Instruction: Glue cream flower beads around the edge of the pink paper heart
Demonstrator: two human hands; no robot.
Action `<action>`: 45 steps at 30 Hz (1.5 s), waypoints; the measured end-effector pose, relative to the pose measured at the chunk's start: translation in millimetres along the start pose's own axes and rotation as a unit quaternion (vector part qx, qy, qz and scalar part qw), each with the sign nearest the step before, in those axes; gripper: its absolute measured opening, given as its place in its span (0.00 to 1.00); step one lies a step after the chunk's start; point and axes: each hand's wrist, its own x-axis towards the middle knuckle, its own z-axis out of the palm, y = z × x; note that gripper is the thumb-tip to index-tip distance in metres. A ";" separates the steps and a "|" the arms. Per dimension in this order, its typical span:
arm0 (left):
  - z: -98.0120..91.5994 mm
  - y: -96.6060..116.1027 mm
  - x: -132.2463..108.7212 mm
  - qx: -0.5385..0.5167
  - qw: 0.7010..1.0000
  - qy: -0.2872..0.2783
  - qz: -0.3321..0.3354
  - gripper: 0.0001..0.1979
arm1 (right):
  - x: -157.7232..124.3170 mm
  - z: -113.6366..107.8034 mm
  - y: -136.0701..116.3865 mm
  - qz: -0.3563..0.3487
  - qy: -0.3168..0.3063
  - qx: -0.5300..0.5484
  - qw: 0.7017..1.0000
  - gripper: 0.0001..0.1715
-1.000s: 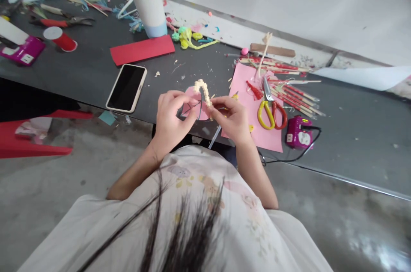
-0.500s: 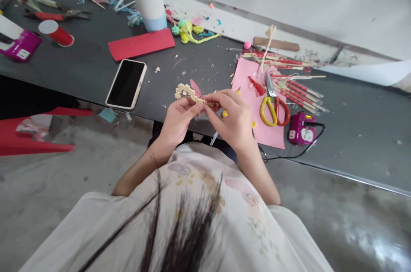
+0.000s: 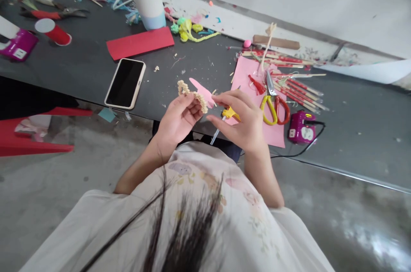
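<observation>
My left hand (image 3: 178, 120) pinches a beige, knobbly strand (image 3: 201, 102) that looks braided or beaded and curls up at its far end. A pink, leaf-shaped flat piece (image 3: 201, 89) stands out beside the strand, its lower part close to my right fingertips. My right hand (image 3: 242, 118) has its thumb and forefinger apart, the forefinger tip at the pink piece's right edge; whether it touches I cannot tell. Partly hidden behind that hand lies a yellow tool (image 3: 228, 113), apparently a glue gun, with a clear stick (image 3: 215, 136) pointing toward my lap.
Right of my hands, scissors (image 3: 274, 107) rest on pink paper (image 3: 244, 73), near bundled sticks (image 3: 302, 92) and a purple device (image 3: 301, 127) with a black cable. On the left are a phone (image 3: 126, 83), red card (image 3: 139, 43), a bottle (image 3: 146, 0), a red spool (image 3: 54, 31) and pliers (image 3: 53, 13).
My right hand has moved right, its thumb and forefinger parting from the strand. The strand and pink piece have turned, showing more of the pink. More of the yellow tool is visible.
</observation>
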 end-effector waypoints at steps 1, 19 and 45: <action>0.5 0.4 0.1 -0.019 1.000 -0.005 -0.015 0.08 | -0.3 1.5 1.3 -0.016 0.003 -0.010 1.000 0.17; 10.7 4.8 -2.8 -0.089 0.979 0.019 -0.181 0.13 | 2.4 16.9 -1.5 -0.155 0.096 -0.099 0.978 0.14; 12.0 -1.9 -9.9 -0.138 0.970 -0.049 -0.192 0.17 | 7.7 23.1 -19.3 0.012 0.120 0.058 0.991 0.07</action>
